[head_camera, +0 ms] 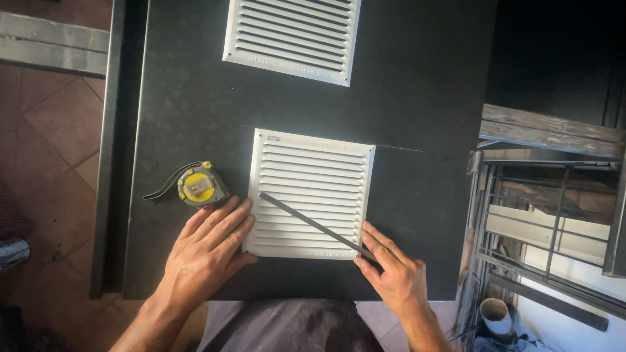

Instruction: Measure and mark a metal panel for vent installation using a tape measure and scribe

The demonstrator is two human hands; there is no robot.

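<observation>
White louvred vent (312,193) lies flat on the dark surface (424,98), slats running side to side. A thin metal strip (313,223) lies diagonally across it, upper-left to lower-right. Left hand (207,251), fingers together, presses the vent's corner; right hand (391,270) pinches the strip's lower end. Tape measure (197,186) lies unused.
</observation>
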